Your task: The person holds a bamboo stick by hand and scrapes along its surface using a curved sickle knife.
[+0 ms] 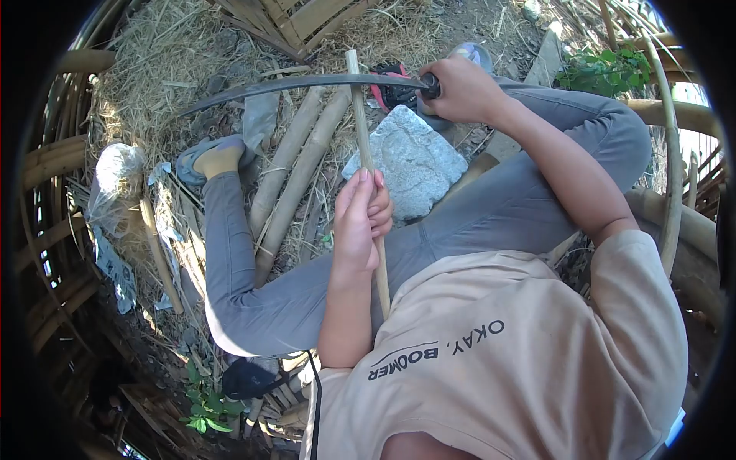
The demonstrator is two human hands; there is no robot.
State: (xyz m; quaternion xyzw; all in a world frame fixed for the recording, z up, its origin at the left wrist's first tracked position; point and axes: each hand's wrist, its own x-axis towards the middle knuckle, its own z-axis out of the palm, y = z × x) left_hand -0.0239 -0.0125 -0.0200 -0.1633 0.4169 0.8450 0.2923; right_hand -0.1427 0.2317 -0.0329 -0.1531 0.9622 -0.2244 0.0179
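My right hand [464,88] is closed around the dark handle of a long curved machete [284,82]. Its blade points left and crosses the upper part of a thin bamboo stick [362,123]. Lower down, my left hand [362,218] grips that stick, fingers wrapped round it and thumb along it. The stick's lower end reaches my shirt, while its upper end stands just above the blade. Beyond the stick, between my legs, lies a flat grey stone [410,162].
Two bamboo poles [295,165] lie on straw-covered ground beside my leg. A clear plastic bag [119,176] is at the left. A bamboo crate [299,23] stands ahead, and a black and red item [395,88] lies near my right foot. Bamboo fencing [54,161] surrounds the spot.
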